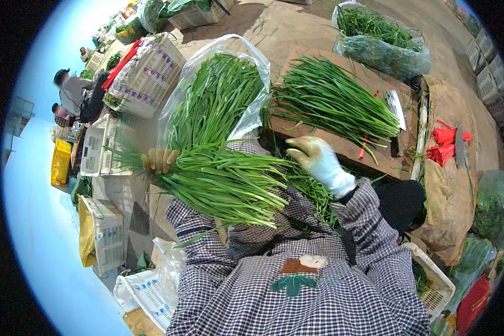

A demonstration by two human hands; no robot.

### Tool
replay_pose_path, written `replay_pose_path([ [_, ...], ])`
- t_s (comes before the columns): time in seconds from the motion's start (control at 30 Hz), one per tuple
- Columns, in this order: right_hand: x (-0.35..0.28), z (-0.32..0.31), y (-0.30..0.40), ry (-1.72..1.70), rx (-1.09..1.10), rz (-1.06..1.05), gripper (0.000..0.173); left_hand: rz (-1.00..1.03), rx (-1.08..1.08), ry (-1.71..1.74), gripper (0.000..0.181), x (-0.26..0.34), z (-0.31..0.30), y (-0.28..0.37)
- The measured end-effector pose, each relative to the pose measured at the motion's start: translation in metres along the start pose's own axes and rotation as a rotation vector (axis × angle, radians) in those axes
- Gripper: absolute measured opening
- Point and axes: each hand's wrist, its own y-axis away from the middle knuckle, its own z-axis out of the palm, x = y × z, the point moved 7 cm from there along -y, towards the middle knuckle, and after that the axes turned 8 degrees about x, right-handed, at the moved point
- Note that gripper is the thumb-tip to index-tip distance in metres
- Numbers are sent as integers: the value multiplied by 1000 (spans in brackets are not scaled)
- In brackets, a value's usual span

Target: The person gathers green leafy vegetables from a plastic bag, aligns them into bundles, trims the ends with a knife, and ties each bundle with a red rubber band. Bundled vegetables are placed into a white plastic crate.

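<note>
My left hand (159,160), gloved, grips a bundle of green leafy stalks (231,185), which look like garlic chives, by its leafy end; the pale stem ends point right. My right hand (313,155), in a pale glove with a yellowish palm side, is raised with fingers bent and nothing seen between them. Beyond it, a pile of the same stalks (336,101) lies on a brown board (374,161), beside a metal blade (396,109) and a red tie (363,148). A clear plastic bag (252,122) full of stalks stands in front of my left hand. Loose greens (315,197) lie below my right hand.
Red ties (443,145) and a dark blade (460,147) lie on brown sacking (445,201) at right. A full plastic bag of greens (386,54) stands beyond the board. White plastic crates (151,75) are on the left; several people (73,94) sit farther off.
</note>
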Motion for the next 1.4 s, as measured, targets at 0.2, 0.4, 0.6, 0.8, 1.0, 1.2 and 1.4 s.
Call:
replay_pose_path([
  [0.2, -23, 75, 2, -444, -634, 319, 76, 157, 303, 39, 30, 10, -37, 5],
  [0.4, -85, 56, 52, -19, -416, 84, 130, 455, 1174, -470, 31, 14, -15, 17],
  [0.6, -77, 92, 74, 233, -45, 29, 128, 391, 961, -517, 34, 8, 5, -4],
  [0.8, -70, 83, 33, 19, 66, -57, 117, 453, 452, -530, 35, 1, 84, -27],
  [1.0, -81, 93, 17, -116, 395, -192, 96, 349, 136, -615, 25, -9, 127, -44],
  [1.2, -83, 68, -10, -196, 145, -136, 73, 448, 246, -698, 26, 3, 142, -46],
  [1.4, -72, 53, -50, -646, -556, -21, 54, 367, 624, -550, 21, 7, 91, -58],
])
